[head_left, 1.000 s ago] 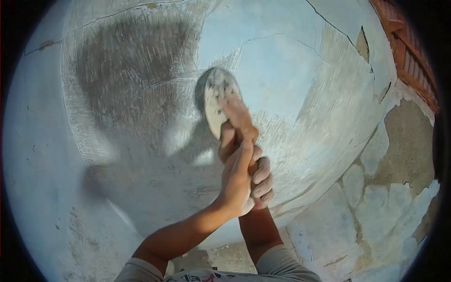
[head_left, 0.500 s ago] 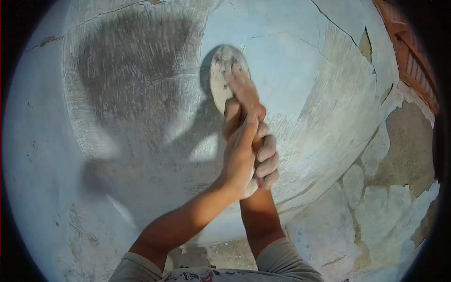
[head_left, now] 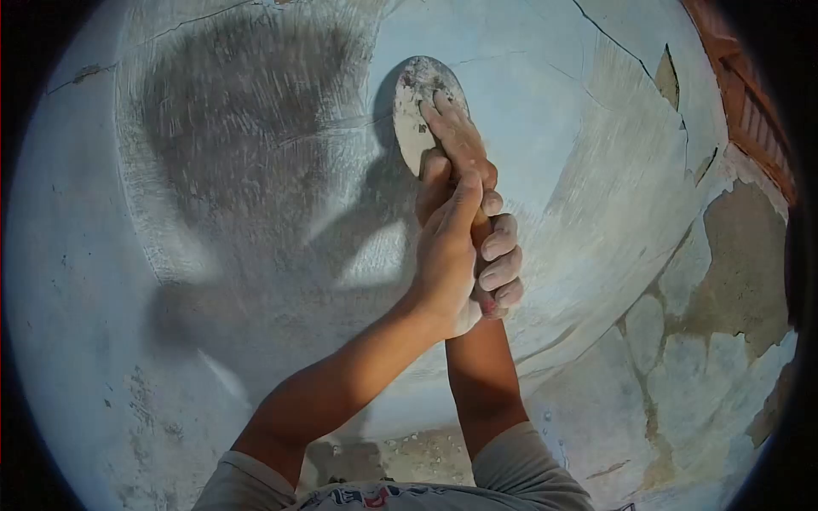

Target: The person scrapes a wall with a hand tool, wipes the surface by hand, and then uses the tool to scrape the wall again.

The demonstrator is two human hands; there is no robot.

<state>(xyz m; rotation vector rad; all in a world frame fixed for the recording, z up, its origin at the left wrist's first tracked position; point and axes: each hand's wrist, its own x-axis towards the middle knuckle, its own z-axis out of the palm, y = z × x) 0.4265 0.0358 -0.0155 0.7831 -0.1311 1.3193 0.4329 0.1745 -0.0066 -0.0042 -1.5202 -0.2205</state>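
Observation:
An oval tool with a pale, dark-smudged face (head_left: 411, 132) lies against the pale blue-grey wall (head_left: 520, 111). My right hand (head_left: 464, 145) grips its lower part, with dusty fingers stretched along the face and the thumb at the left edge. Just below, my left hand (head_left: 447, 255) is wrapped round my right wrist area; its dusty fingertips show on the right side. Whatever lies between the two hands is mostly hidden. Rough, scratched grey plaster (head_left: 247, 119) is left of the tool.
A long crack (head_left: 609, 36) runs across the upper right of the wall. Peeling plaster (head_left: 741, 264) exposes a brown-grey patch at the right. Reddish-brown slats (head_left: 750, 102) stand at the top right edge. Shadows of the head and arms fall on the left.
Both hands and the oval tool have moved up and slightly right along the wall. The hold of each hand looks the same.

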